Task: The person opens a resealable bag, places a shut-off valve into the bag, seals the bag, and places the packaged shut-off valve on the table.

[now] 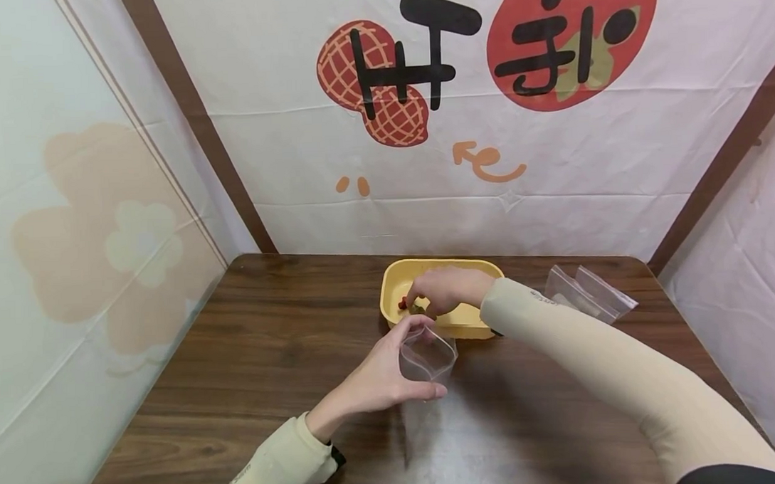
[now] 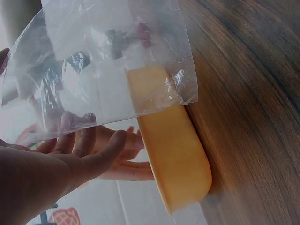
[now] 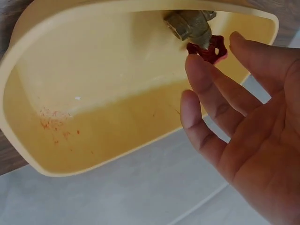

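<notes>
My left hand (image 1: 388, 370) holds a clear zip bag (image 1: 426, 358), its thumb and fingers spread around the gaping mouth. In the left wrist view the bag's film (image 2: 108, 75) hangs beside the tub's outer wall. My right hand (image 1: 450, 288) reaches into the yellow tub (image 1: 470, 332). There lies a brass valve (image 3: 190, 26) with a red handwheel (image 3: 213, 49), at the tub's near left corner in the head view. In the right wrist view the thumb and index fingertip (image 3: 197, 65) are apart, on either side of the handwheel, while the other fingers are loosely bent.
Two more clear zip bags (image 1: 588, 295) lie on the wooden table (image 1: 288, 324) right of the tub, partly behind the right sleeve (image 1: 577, 342). Red specks (image 3: 54, 122) mark the tub's inside. A printed cloth (image 1: 282, 160) hangs behind the table.
</notes>
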Demonstrator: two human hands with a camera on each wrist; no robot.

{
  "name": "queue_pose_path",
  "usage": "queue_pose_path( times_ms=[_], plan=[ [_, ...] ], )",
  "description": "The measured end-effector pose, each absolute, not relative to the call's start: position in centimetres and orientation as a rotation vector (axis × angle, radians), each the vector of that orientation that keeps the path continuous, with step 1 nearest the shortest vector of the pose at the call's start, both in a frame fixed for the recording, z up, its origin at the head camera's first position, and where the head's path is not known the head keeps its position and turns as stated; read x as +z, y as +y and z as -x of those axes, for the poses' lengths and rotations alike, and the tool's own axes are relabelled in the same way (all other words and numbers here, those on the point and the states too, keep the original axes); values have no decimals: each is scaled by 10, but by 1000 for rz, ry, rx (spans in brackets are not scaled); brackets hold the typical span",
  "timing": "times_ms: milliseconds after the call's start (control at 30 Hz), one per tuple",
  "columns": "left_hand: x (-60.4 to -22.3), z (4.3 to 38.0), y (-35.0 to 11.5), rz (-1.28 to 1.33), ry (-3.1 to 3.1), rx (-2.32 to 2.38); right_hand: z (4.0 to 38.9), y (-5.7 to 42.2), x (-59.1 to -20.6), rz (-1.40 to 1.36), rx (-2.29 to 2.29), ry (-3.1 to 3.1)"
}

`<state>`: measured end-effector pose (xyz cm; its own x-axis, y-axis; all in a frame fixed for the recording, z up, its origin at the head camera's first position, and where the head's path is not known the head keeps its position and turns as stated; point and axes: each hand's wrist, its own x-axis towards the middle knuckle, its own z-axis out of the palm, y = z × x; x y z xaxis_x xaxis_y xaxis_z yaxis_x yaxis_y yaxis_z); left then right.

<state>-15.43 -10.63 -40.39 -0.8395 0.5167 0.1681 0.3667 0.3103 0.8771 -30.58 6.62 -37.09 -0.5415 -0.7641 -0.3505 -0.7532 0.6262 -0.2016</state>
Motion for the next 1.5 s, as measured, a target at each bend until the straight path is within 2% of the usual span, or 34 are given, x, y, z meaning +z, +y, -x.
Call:
queue_pose_path(
  times_ms=[567,867,1100,1233,1500],
  plan=[
    [-404,150,-109,-785,2410,1563,319,62,-397,1240,-116,2272],
    [-403,150,-109,-796,2407,1568,321,73,-400,1143,-110,2299],
    [-403,151,-109,-822,2403,1582,323,84,-400,885,-112,2316],
    [-403,151,-108,-831,2399,1583,321,94,-402,836,-26,2383],
    [-403,152,-105,-828,2405,1579,312,108,-409,1020,84,2531]
  ],
)
